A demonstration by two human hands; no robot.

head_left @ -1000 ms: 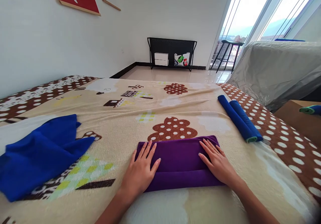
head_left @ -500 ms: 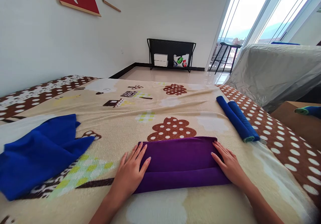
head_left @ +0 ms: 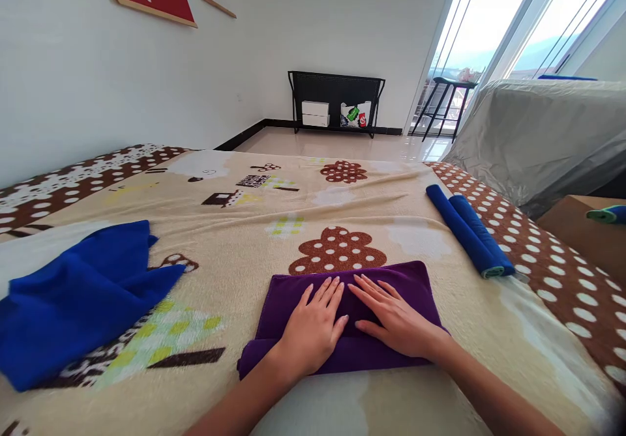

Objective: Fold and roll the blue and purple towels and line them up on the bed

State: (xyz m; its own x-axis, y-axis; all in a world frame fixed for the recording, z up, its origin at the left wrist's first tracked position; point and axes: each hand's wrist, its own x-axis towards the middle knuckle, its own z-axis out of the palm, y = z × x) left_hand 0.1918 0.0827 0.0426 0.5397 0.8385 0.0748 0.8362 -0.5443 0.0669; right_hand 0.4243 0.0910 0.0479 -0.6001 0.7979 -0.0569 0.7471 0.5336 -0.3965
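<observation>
A purple towel (head_left: 293,299) lies in front of me on the patterned blanket (head_left: 235,247), its near edge rolled into a thick fold. My left hand (head_left: 315,325) rests flat on the middle of it, fingers stretched out and pointing away. Close beside it, my right hand (head_left: 391,312) also lies flat on the towel, fingers spread and angled to the left. Parts of the roll are hidden under both hands and wrists.
A crumpled blue cloth (head_left: 88,292) lies on the left. Two rolled blue towels (head_left: 467,231) sit side by side on the right. Beyond the bed stand a black rack (head_left: 337,100), a stool (head_left: 447,103) and a plastic-covered piece of furniture (head_left: 548,130). A cardboard box (head_left: 567,224) is at right.
Both hands have moved inward from the towel's two ends to its middle. The rolled left end of the towel now shows, and the view has shifted slightly.
</observation>
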